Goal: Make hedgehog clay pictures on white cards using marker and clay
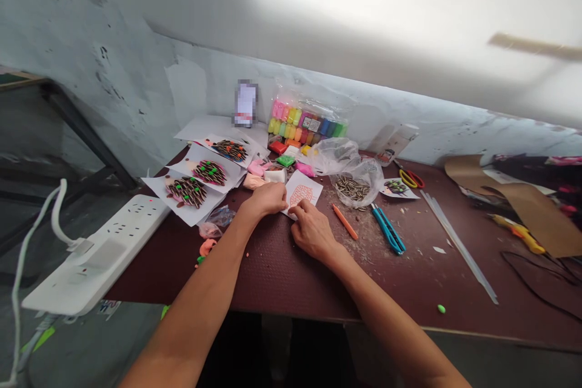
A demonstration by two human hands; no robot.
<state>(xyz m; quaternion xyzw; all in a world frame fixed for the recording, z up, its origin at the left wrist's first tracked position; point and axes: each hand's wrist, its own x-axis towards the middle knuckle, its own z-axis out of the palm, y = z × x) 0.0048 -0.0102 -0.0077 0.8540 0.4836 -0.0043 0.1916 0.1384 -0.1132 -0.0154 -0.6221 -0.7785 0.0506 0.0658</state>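
A small white card (313, 181) lies on the table before me, with a dimpled pink clay shape (301, 194) on it. My left hand (269, 197) is closed at the card's left edge, thumb and fingers pressed together there. On the card's lower part, the curled fingers of my right hand (314, 231) touch the lower end of the pink shape; anything between those fingertips is hidden. Peach clay (255, 181) and a white clay block (275, 176) sit just beyond my left hand. Right of the card is a bag of dark pointed husks (351, 188).
Finished spiky clay animals (187, 192) lie on paper at left, near a white power strip (104, 254). Colored clay packs (307, 124) stand against the wall. An orange pen (345, 222), blue cutter (388, 229), scissors (411, 179), clear sticks (459, 245) and yellow glue gun (521, 234) lie rightward.
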